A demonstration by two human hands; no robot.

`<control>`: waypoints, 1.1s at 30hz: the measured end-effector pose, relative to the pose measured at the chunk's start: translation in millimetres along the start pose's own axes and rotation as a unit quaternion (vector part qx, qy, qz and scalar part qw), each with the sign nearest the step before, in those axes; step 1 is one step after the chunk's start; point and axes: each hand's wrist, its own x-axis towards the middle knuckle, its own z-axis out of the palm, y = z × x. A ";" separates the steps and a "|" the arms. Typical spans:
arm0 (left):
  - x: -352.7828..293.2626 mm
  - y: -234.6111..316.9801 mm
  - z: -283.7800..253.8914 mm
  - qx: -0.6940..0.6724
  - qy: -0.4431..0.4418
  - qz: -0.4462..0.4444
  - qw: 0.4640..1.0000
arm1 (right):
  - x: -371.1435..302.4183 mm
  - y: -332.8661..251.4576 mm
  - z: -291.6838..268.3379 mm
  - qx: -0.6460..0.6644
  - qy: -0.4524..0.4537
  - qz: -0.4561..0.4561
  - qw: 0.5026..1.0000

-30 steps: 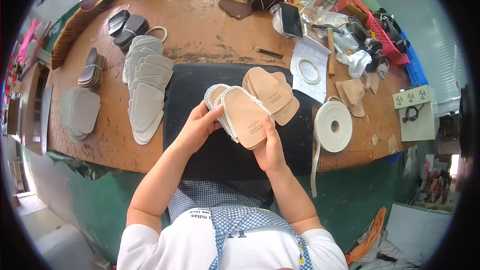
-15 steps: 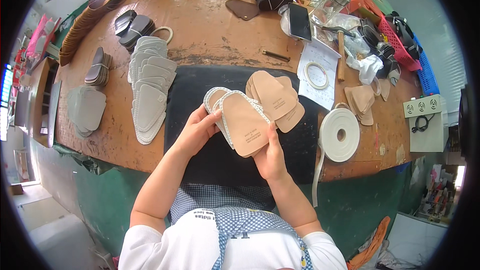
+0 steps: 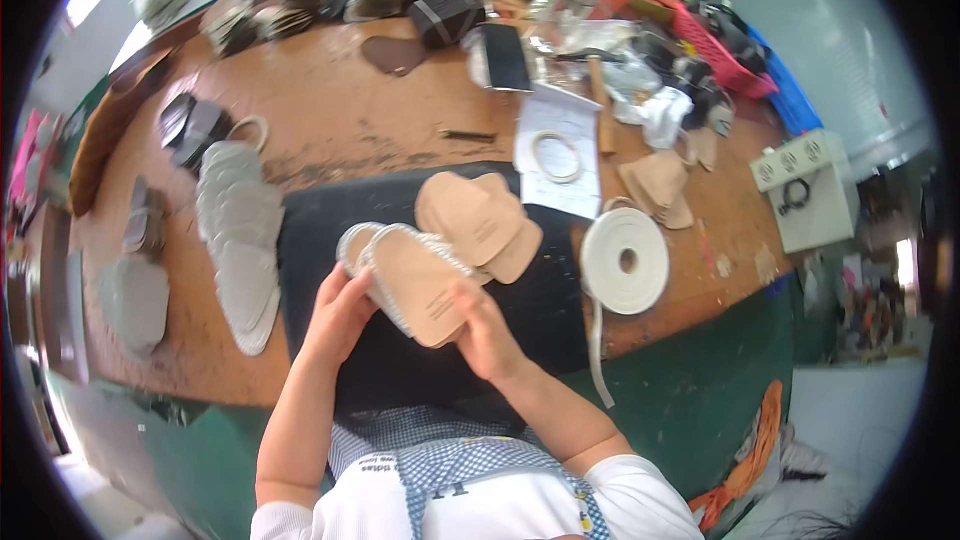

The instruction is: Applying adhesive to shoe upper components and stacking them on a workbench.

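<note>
In front of me, a few tan leather pieces, rounded at one end and edged with white tape, are held fanned over one another. My left hand pinches their left edge, thumb on top. My right hand grips the lower right edge, its thumb lying over the top piece's face and its other fingers hidden underneath. Just beyond them, a loose pile of tan leather pieces without visible tape lies on a black mat.
To the right sit a roll of white tape, its end hanging over the table edge, and more tan pieces. Overlapping grey pieces lie left. Farther off are a hammer, a paper and a phone.
My view has swung, so the whole table appears shifted leftward and tilted. Both hands still hold the taped pieces; my right thumb has slid from the edge farther onto the top piece.
</note>
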 end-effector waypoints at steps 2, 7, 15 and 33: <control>-0.5 -1.9 -3.0 -0.017 -0.007 0.008 1.000 | -0.9 0.1 1.7 -0.016 -0.001 -0.004 1.000; 1.7 -2.7 -6.4 -0.046 -0.024 0.013 0.999 | -3.6 -3.4 8.0 -0.027 0.044 -0.012 0.999; 3.8 -2.0 -3.7 0.068 0.025 0.089 0.993 | -6.8 -8.0 11.9 -0.019 0.011 0.019 1.000; 2.8 -2.1 -1.4 0.089 0.027 0.088 0.992 | -8.8 -9.6 17.5 -0.017 -0.003 0.006 1.000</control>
